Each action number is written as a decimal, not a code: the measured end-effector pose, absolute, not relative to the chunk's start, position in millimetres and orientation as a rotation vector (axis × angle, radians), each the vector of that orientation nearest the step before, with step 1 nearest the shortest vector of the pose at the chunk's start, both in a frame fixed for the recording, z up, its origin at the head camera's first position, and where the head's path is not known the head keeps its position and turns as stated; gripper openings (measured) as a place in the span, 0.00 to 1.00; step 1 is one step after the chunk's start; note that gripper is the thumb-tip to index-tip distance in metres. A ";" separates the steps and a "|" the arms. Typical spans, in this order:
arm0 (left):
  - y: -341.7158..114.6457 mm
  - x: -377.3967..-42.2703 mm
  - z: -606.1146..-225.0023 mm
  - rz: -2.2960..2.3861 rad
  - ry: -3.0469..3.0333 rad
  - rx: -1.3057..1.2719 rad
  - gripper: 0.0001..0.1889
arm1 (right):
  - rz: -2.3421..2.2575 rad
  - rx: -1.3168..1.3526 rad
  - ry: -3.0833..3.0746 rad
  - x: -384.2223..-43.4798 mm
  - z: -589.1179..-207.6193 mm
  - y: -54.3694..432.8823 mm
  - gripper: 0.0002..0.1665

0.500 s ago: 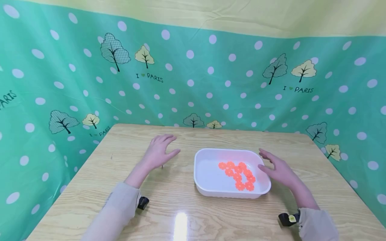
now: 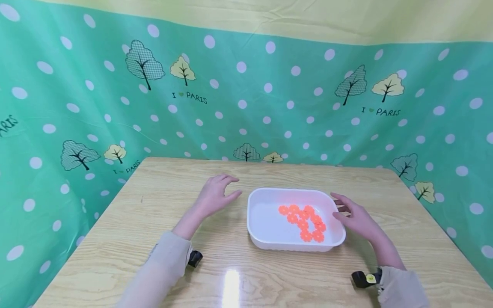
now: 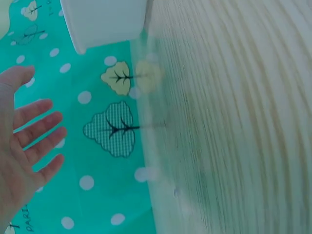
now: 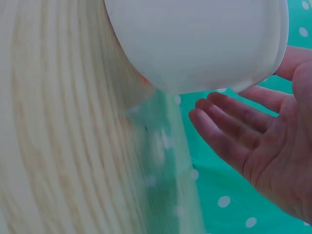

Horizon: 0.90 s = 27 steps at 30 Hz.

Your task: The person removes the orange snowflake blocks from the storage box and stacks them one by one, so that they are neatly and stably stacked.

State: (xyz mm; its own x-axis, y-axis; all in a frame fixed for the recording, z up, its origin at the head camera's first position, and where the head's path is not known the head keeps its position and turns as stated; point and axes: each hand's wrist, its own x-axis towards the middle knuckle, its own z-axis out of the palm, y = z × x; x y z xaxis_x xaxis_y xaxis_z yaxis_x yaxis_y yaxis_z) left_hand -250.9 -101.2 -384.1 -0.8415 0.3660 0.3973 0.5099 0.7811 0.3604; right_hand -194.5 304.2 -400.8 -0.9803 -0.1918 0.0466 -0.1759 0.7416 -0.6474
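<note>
A white plastic basin (image 2: 265, 244) with rounded corners stands on the wooden table, and several orange flower-shaped pieces (image 2: 303, 224) lie on its floor, mostly toward the right. My right hand (image 2: 356, 218) is at the basin's right end, thumb and forefinger right at the rim. In the right wrist view its relaxed fingers (image 4: 229, 122) spread beside the basin's outer wall (image 4: 200, 44). My left hand (image 2: 215, 196) hovers left of the basin, apart from it, fingers loosely extended. The left wrist view shows that palm (image 3: 19, 161) holding nothing.
The light wooden table (image 2: 115, 244) reaches back to a green dotted curtain (image 2: 215, 115) printed with trees. A black wrist camera (image 2: 195, 258) sits at the left sleeve, another black camera (image 2: 360, 279) at the right one. Light glares off the table's front (image 2: 231, 288).
My left hand has moved right, closer to the basin. The right hand stays at the basin's right rim, nearly unchanged. The basin and orange pieces keep their places.
</note>
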 end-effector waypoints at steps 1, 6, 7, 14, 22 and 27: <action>-98.5 -250.9 -384.0 -0.672 -2.661 -0.684 0.21 | -1.081 -0.295 2.904 -194.4 -400.5 304.1 0.37; -85.0 -249.4 -382.5 -0.696 -2.645 -0.734 0.20 | -1.112 -0.276 2.872 -194.4 -400.7 305.0 0.37; -82.3 -248.8 -382.2 -0.698 -2.642 -0.745 0.19 | -1.121 -0.281 2.870 -194.4 -401.1 305.6 0.36; -64.5 -246.7 -382.9 -0.628 -2.600 -0.857 0.19 | -1.161 -0.328 2.862 -194.7 -403.4 308.7 0.34; -44.3 -245.4 -388.3 -0.537 -2.611 -0.971 0.18 | -1.161 -0.329 2.864 -194.1 -402.1 308.6 0.34; -32.6 -241.6 -392.9 -0.516 -2.654 -1.036 0.19 | -1.160 -0.315 2.861 -195.2 -404.1 308.3 0.34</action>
